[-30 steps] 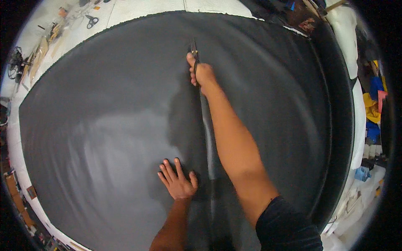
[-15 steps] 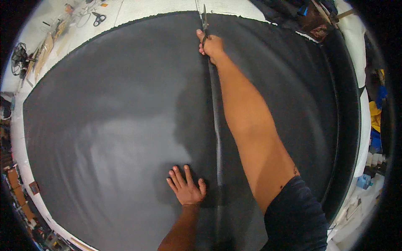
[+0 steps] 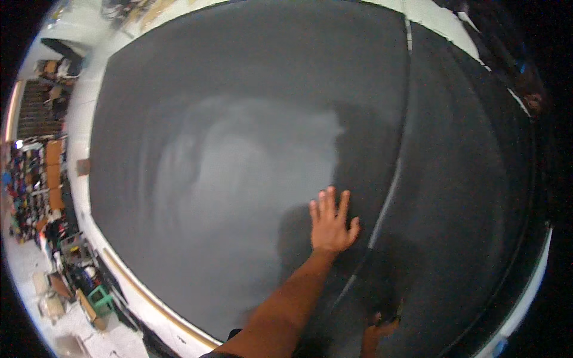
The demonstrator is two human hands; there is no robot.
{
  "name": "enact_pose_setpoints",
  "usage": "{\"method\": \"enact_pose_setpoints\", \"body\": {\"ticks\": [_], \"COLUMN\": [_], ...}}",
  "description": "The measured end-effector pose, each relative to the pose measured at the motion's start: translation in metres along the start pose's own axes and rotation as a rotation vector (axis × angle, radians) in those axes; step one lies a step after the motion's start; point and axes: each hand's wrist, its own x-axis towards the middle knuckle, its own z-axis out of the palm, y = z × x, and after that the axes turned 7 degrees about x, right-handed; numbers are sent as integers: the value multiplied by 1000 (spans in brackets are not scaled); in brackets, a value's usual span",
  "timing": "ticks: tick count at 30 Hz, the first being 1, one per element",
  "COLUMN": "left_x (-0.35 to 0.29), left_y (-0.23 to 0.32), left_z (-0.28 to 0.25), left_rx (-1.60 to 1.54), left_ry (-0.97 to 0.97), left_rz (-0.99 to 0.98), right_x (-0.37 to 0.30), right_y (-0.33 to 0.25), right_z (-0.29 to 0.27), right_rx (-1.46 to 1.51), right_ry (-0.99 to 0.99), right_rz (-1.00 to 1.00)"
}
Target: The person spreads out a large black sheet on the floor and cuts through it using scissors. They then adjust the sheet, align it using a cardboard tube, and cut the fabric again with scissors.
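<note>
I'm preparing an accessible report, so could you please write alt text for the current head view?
A person's left hand lies spread on a large dark sheet over a white table, left of a long, partly pale line. The right hand is dim near the lower edge, its grip too dark to make out.

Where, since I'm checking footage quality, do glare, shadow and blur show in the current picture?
Head view: pale glare on the dark sheet, left of the left hand; same view: shadow beside that hand; same view: right hand dim and blurred, its grip unclear.
</note>
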Motion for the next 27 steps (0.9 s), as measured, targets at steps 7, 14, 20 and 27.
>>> {"method": "enact_pose_setpoints", "body": {"ticks": [7,14,20,27], "left_x": [-16,-14,-123,-503], "left_y": [-10,-26,-75,-222], "left_z": [7,-5,-105,-149], "left_rx": [78,176,-9,119], "left_ry": [83,135,128,-543], "left_rz": [32,94,340,326], "right_x": [-71,-69,-83,-166], "right_y": [52,63,89,157], "right_z": [34,24,28,-78], "right_rx": [-318,-259,-282,187], "right_ry": [234,267,342,160], "right_rz": [161,-35,-66,-163]}}
